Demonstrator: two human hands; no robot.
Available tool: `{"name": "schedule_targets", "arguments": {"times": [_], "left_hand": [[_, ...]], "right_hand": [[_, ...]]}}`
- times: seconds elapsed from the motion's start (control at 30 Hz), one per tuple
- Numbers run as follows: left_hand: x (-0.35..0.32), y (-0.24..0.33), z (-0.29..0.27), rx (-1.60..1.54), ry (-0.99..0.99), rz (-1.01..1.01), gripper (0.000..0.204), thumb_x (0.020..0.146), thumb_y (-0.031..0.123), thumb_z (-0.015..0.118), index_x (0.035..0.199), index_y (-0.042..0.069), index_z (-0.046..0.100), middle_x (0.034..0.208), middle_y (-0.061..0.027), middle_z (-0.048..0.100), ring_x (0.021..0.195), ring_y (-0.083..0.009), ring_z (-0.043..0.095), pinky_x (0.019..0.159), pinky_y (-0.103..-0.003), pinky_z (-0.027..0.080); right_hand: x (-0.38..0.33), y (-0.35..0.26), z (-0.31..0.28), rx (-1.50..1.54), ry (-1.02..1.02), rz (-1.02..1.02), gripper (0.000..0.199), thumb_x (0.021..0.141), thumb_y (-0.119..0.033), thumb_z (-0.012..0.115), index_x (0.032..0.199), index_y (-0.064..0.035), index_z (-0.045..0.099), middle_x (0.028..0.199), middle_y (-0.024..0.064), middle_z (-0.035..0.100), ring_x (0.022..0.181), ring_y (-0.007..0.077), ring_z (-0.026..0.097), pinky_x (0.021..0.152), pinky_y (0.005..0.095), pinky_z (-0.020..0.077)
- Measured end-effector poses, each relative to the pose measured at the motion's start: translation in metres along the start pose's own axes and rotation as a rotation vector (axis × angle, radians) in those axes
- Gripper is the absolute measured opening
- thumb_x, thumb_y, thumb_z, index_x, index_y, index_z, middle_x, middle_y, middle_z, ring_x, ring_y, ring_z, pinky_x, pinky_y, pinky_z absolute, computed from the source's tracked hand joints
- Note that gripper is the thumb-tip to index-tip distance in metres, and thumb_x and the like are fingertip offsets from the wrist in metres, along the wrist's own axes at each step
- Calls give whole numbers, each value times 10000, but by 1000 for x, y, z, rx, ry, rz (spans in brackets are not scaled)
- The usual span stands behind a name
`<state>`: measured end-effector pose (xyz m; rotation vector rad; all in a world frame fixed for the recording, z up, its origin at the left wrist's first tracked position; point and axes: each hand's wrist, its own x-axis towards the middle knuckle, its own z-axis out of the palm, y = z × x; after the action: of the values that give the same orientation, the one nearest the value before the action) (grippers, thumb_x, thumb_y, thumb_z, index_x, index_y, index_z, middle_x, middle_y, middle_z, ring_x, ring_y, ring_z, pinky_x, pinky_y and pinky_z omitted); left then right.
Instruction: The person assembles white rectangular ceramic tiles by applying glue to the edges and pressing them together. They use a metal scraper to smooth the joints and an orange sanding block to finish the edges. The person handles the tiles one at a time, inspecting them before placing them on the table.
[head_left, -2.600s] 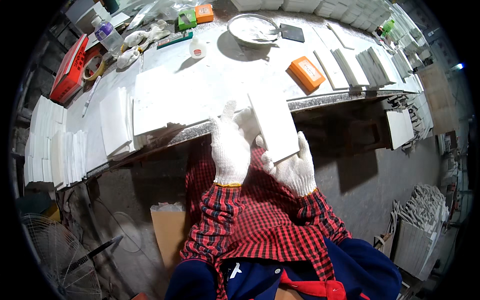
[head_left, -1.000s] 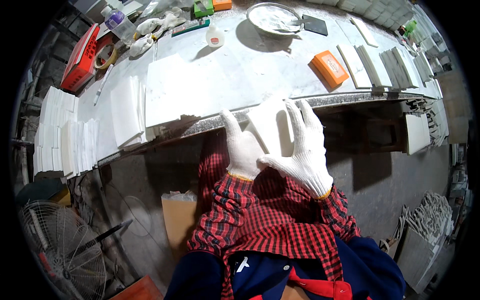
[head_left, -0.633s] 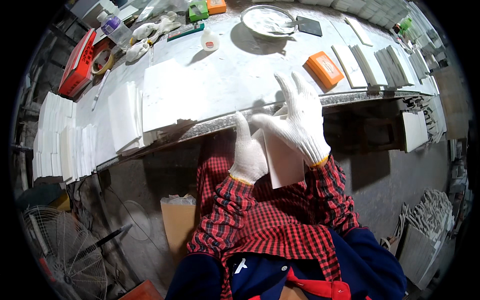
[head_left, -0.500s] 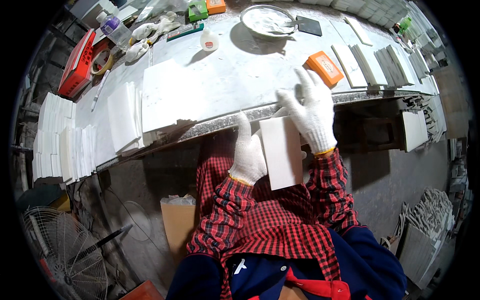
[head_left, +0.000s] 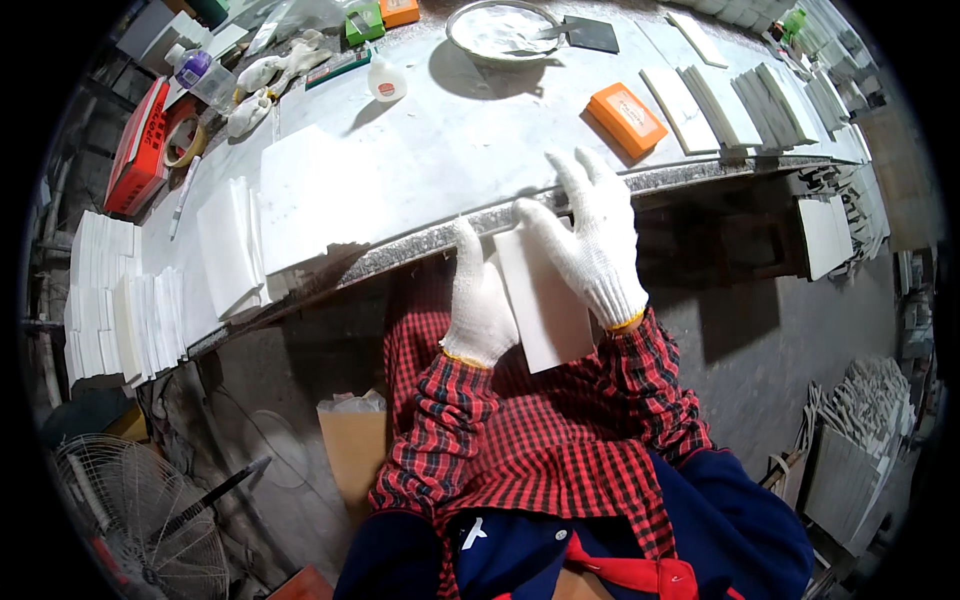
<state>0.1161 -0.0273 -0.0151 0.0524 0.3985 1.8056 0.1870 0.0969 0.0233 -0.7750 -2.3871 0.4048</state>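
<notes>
A white rectangular tile point(head_left: 540, 305) is held tilted over my lap, just below the table's front edge. My left hand point(head_left: 480, 305), in a white knitted glove, grips it by the left edge, thumb pointing up and the other fingers hidden behind it. Over the upper right part of the tile lies my gloved right hand point(head_left: 595, 235), its fingers stretched out and apart. Whether the right palm presses on the tile, I cannot tell. An orange box point(head_left: 627, 118) sits on the table beyond my right hand.
On the table point(head_left: 430, 170) stand a bowl of white powder or paste point(head_left: 500, 32), a small white bottle point(head_left: 386, 80) and a large white slab point(head_left: 310, 200). Tile stacks line the left point(head_left: 105, 300) and right point(head_left: 720, 105). A fan point(head_left: 145, 520) is at lower left.
My right hand has come down and left over the tile, covering more of its upper right part. The left hand keeps its hold. The view has shifted slightly.
</notes>
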Motion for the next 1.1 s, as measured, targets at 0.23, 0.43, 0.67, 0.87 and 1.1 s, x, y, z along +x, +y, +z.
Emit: {"name": "schedule_targets", "arguments": {"times": [0.23, 0.43, 0.67, 0.87, 1.1], "left_hand": [[-2, 14, 3, -229, -105, 66, 1049, 906, 841, 318, 1556, 18, 301, 1548, -267, 382, 1346, -494, 462, 1071, -724, 365], [-3, 20, 4, -268, -82, 143, 1033, 918, 817, 346, 1557, 8, 290, 1541, -276, 380, 1366, -492, 439, 1091, -725, 343], [-2, 15, 8, -212, -42, 153, 1019, 928, 814, 309, 1538, -2, 326, 1500, -264, 438, 1340, -475, 472, 1071, -689, 387], [1, 16, 7, -175, -78, 192, 1000, 947, 776, 357, 1561, -7, 264, 1551, -276, 366, 1399, -491, 400, 1139, -647, 343], [11, 11, 13, -158, 26, 252, 947, 942, 752, 431, 1539, 24, 329, 1470, -236, 457, 1360, -439, 449, 1159, -537, 360]], "right_hand": [[-22, 53, -25, -38, 127, 71, 491, 929, -295, 706, 1339, -44, 609, 1331, 213, 594, 1231, 369, 541, 1057, 458, 413], [-61, 48, -41, 134, 73, 111, 371, 913, -139, 719, 1266, -35, 669, 1277, 168, 650, 1197, 312, 602, 1040, 398, 464], [-77, 25, -35, 563, -55, 312, 331, 918, -45, 663, 1243, 18, 667, 1175, 183, 701, 1063, 260, 693, 945, 353, 537], [-78, 0, -36, 604, -232, 252, 717, 807, -157, 796, 1435, 12, 494, 1369, 177, 566, 1208, 262, 596, 1047, 361, 481], [-69, -9, -40, 301, -365, 91, 1007, 636, -401, 909, 1448, 6, 474, 1511, 266, 417, 1352, 414, 474, 1108, 460, 421]]}}
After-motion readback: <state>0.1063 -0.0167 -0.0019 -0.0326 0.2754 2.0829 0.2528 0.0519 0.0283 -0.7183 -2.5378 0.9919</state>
